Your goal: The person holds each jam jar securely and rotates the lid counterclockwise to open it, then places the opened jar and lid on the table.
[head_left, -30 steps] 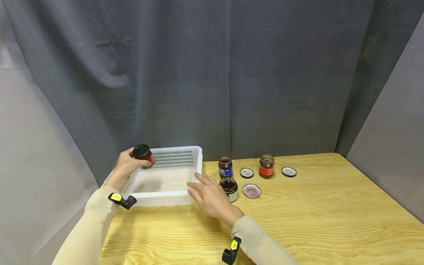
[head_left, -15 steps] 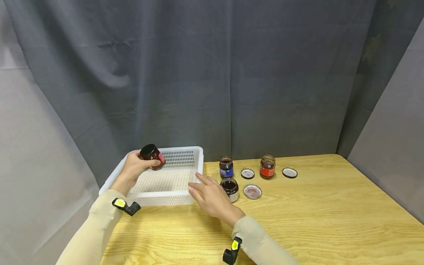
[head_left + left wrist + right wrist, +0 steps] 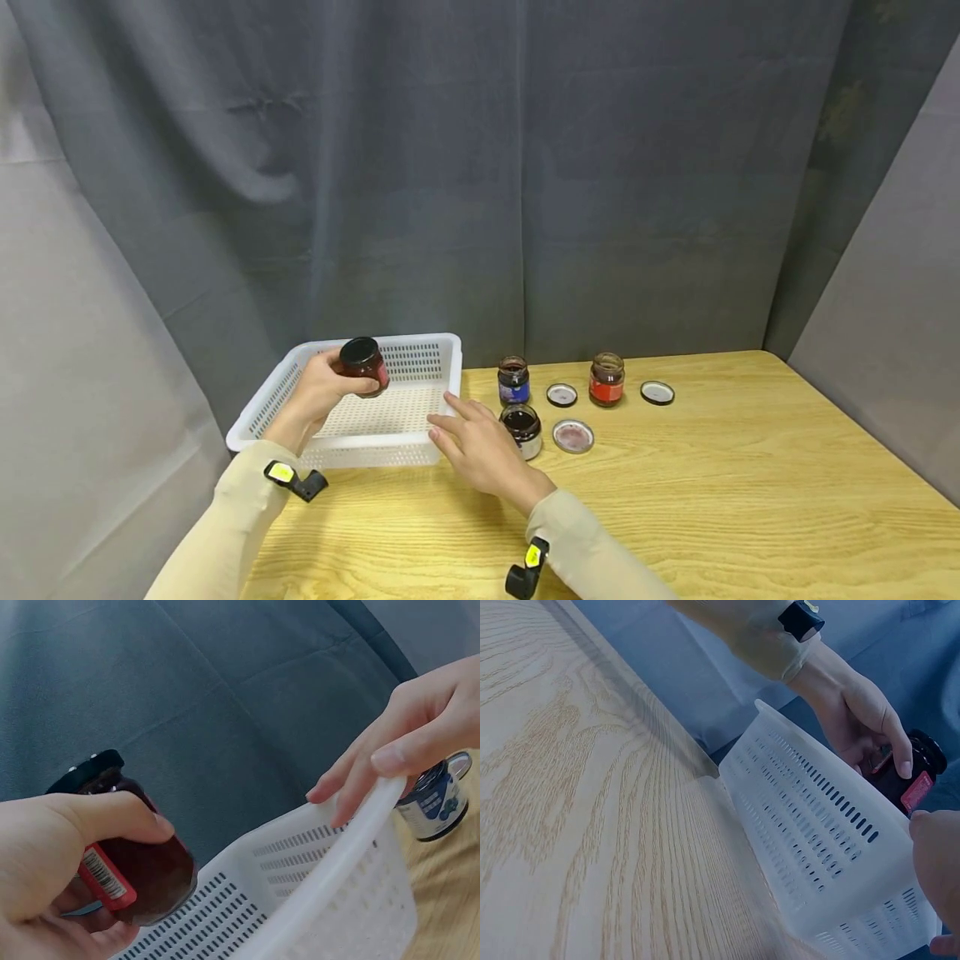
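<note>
My left hand holds a jam jar with a black lid and a red label over the white plastic basket. In the left wrist view the jar is tilted, with the thumb across its side and a barcode showing. The lid is on it. My right hand rests on the basket's right rim, its fingers straight and spread. In the left wrist view its thumb touches the rim corner and the fingertips reach inside. The basket's floor shows bare where the left arm does not hide it.
Right of the basket stand lidless jars: a blue-labelled jar, a white-labelled jar beside my right hand, and a red-labelled jar. Loose lids lie by them: one lid, a larger lid, and another lid. A grey curtain hangs behind.
My left hand has moved right with the jam jar, from the basket's left side to over its middle, and the jar now stands more upright. The right hand stays on the rim.
</note>
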